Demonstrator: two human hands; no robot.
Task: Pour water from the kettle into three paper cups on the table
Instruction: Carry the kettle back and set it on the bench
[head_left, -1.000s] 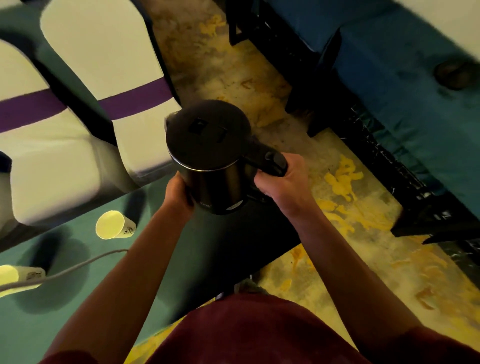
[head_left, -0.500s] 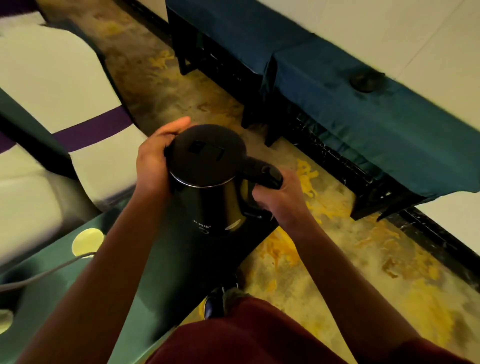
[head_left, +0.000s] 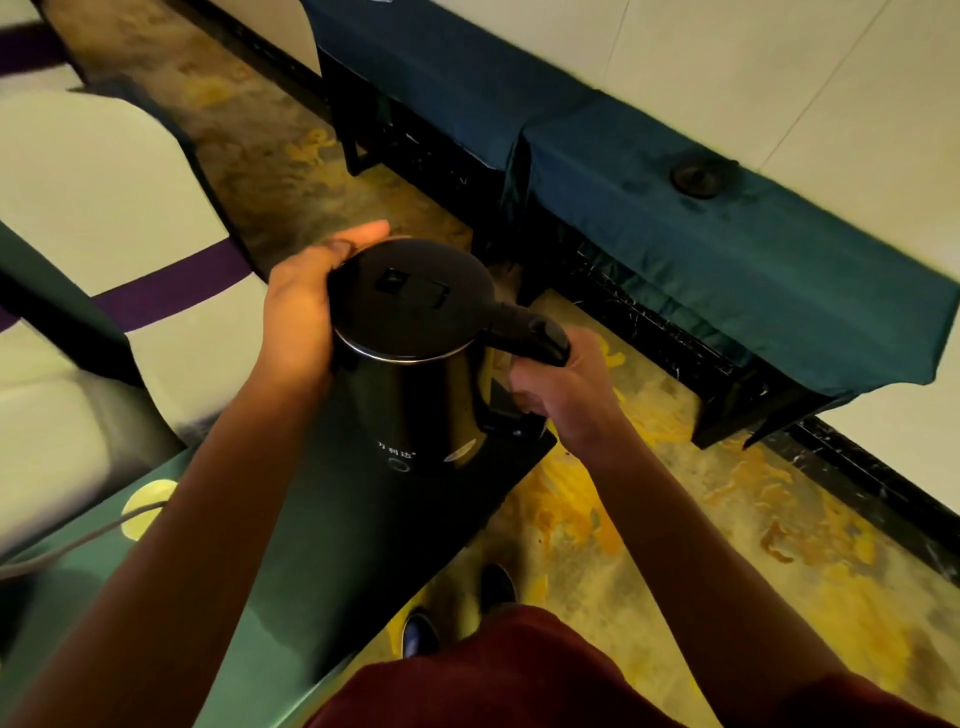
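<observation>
The right hand (head_left: 563, 395) is clenched around the black kettle's (head_left: 415, 364) handle; the left hand (head_left: 304, 312) grasps its lid rim; one paper cup (head_left: 145, 506) stands left on the green tabletop (head_left: 78, 597).

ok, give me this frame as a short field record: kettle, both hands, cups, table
kettle: black kettle, upright, lid closed, at the table's corner; whether lifted or resting cannot be told
right hand: right hand wrapped around the kettle handle
left hand: left hand on the kettle's side near the lid rim
cups: one paper cup visible, left of the kettle
table: green table, grey cable across it
pouring: not under way
</observation>
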